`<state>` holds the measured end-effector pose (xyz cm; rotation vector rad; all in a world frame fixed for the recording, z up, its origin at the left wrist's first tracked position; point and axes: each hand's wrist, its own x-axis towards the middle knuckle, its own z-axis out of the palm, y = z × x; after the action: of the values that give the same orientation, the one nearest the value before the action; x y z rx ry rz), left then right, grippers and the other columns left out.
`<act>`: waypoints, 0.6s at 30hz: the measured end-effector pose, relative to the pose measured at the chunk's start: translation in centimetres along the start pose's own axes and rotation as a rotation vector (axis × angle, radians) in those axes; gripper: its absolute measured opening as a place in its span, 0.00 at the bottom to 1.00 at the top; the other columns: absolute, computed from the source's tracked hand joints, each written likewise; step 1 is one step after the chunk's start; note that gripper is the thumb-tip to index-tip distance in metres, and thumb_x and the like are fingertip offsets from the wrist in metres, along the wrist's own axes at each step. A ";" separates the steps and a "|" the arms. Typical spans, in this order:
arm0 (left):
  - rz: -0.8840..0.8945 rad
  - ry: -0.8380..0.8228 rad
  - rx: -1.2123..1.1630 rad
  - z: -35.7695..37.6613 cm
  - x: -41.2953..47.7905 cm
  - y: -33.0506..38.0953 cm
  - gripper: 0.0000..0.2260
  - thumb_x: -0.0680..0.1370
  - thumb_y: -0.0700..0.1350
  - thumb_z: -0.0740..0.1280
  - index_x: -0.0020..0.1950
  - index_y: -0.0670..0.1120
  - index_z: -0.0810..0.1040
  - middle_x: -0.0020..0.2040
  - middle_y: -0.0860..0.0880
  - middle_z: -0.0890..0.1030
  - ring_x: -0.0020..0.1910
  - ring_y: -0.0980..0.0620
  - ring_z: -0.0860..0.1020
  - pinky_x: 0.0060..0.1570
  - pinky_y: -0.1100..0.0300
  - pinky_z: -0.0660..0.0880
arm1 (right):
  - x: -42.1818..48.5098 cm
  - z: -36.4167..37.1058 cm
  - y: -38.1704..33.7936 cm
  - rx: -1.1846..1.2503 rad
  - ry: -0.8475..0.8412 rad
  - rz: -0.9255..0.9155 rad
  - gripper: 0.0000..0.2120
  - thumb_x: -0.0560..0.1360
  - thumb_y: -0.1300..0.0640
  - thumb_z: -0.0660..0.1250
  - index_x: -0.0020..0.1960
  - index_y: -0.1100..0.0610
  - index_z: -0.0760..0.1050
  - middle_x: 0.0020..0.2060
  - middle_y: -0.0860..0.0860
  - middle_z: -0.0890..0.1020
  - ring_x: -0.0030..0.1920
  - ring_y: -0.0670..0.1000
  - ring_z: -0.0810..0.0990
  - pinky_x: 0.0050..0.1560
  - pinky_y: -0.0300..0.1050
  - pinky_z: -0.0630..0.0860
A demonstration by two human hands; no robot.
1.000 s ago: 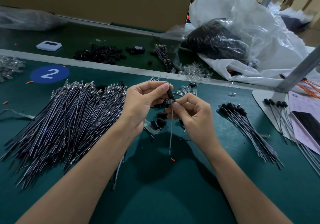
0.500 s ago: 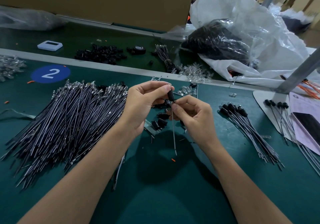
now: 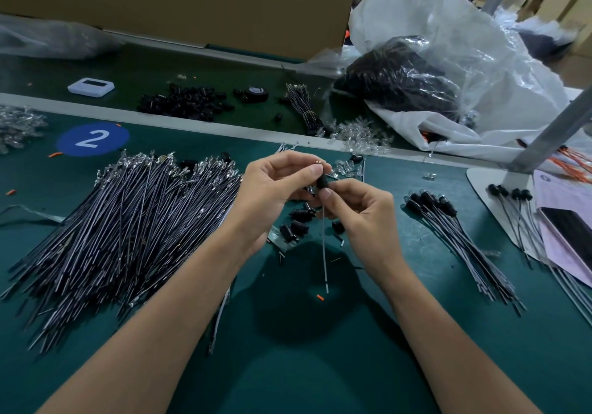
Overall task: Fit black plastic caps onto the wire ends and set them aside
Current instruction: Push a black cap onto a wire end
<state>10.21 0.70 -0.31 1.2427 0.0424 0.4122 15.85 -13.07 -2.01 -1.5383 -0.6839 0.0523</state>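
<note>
Both hands are working above the middle of the green table (image 3: 320, 365): the left hand (image 3: 275, 195) is pinching a small black cap (image 3: 322, 182) between thumb and forefinger, while the right hand (image 3: 363, 218) is pinching the thin grey wire (image 3: 325, 253) just under it, its length hanging down.

My tabletop (image 3: 320, 365) is a dark teal green, with a round blue sticker (image 3: 93, 139) carrying a white 2. The cap (image 3: 322, 182) is plain black, the wire (image 3: 324, 253) under it pale grey. The big wire pile (image 3: 128, 237) is dark grey with silvery tips; the capped bunch (image 3: 464, 244) is the same grey with black ends. There's a tiny orange scrap (image 3: 320, 297), a white gadget (image 3: 91, 87), a brown cardboard box (image 3: 192, 0) and a pinkish paper (image 3: 563, 195).
</note>
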 end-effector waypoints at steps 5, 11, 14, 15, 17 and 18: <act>0.009 0.024 -0.017 -0.1 0.0 0.0 0.03 0.69 0.41 0.74 0.41 0.46 0.85 0.44 0.45 0.86 0.43 0.51 0.83 0.41 0.59 0.79 | -0.1 0.0 0.1 -0.027 0.016 -0.035 0.06 0.75 0.66 0.70 0.44 0.56 0.81 0.36 0.49 0.85 0.36 0.44 0.83 0.39 0.35 0.76; 0.008 0.053 0.021 -0.2 0.1 -0.2 0.08 0.65 0.46 0.76 0.42 0.46 0.86 0.45 0.44 0.86 0.44 0.51 0.83 0.44 0.62 0.77 | -0.1 0.0 0.2 -0.058 0.034 -0.052 0.04 0.75 0.65 0.70 0.44 0.58 0.81 0.36 0.53 0.85 0.37 0.46 0.84 0.40 0.37 0.77; 0.023 0.054 0.013 -0.2 0.1 -0.2 0.08 0.64 0.46 0.77 0.41 0.45 0.86 0.44 0.45 0.86 0.43 0.52 0.82 0.42 0.63 0.77 | -0.1 -0.1 0.3 -0.064 0.040 -0.060 0.03 0.75 0.66 0.70 0.45 0.60 0.81 0.36 0.54 0.85 0.36 0.45 0.83 0.40 0.37 0.77; 0.026 0.051 0.004 -0.1 0.1 -0.2 0.08 0.65 0.45 0.76 0.41 0.45 0.86 0.44 0.45 0.86 0.43 0.53 0.82 0.41 0.64 0.77 | -0.1 -0.1 0.3 -0.063 0.042 -0.062 0.03 0.75 0.66 0.70 0.45 0.60 0.81 0.36 0.54 0.85 0.36 0.46 0.83 0.40 0.37 0.77; 0.032 0.046 -0.007 -0.1 0.0 -0.2 0.08 0.65 0.45 0.76 0.41 0.45 0.86 0.43 0.45 0.86 0.42 0.53 0.82 0.40 0.65 0.76 | -0.1 -0.1 0.3 -0.059 0.042 -0.064 0.02 0.75 0.66 0.70 0.45 0.61 0.81 0.37 0.55 0.85 0.37 0.47 0.84 0.41 0.37 0.77; 0.035 0.044 -0.007 0.0 0.0 -0.2 0.08 0.65 0.45 0.76 0.42 0.45 0.85 0.44 0.45 0.86 0.42 0.53 0.83 0.41 0.65 0.76 | -0.1 -0.1 0.2 -0.052 0.043 -0.062 0.02 0.75 0.66 0.70 0.45 0.62 0.80 0.37 0.55 0.85 0.37 0.47 0.84 0.41 0.37 0.77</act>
<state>10.29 0.67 -0.54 1.2288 0.0567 0.4694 15.93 -13.14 -2.26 -1.5621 -0.7032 -0.0452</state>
